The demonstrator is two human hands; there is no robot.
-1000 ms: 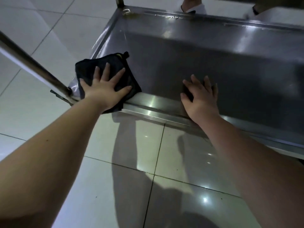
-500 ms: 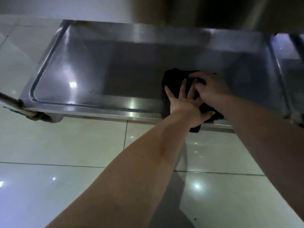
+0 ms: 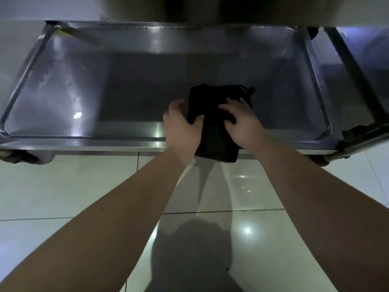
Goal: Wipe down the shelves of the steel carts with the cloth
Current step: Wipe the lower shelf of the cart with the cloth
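The left hand (image 3: 183, 127) grips the left edge of the black folded cloth (image 3: 212, 131), thumb laid on top and fingers curled round its side (they are blurred, so I cannot tell how far under they reach). The right hand (image 3: 244, 121) sits on the cloth's right half, its bent fingers and thumb pinching up the fabric. The cloth lies a little right of the middle of the shallow, rimmed stainless-steel bottom shelf (image 3: 84, 142) of the cart, draped over the front rim so that its near end hangs toward the glossy pale floor tiles (image 3: 63, 186). A second ago it was at the shelf's left front corner under a flat left palm, and the right hand rested bare on the front rim. Half a second ago both hands met on it right of centre, the left palm flat on top. Now the left hand has slid off the top to the edge, and both hands grasp rather than press. I judge that the sweep along the front strip has paused and that the cloth is being regathered or turned to a fresh face. The right end and the back of the shelf probably remain to be wiped. The view has also swung square to the shelf, so both its ends, a grey caster (image 3: 12, 158) at the left and a dark corner post (image 3: 353, 70) at the right now show.
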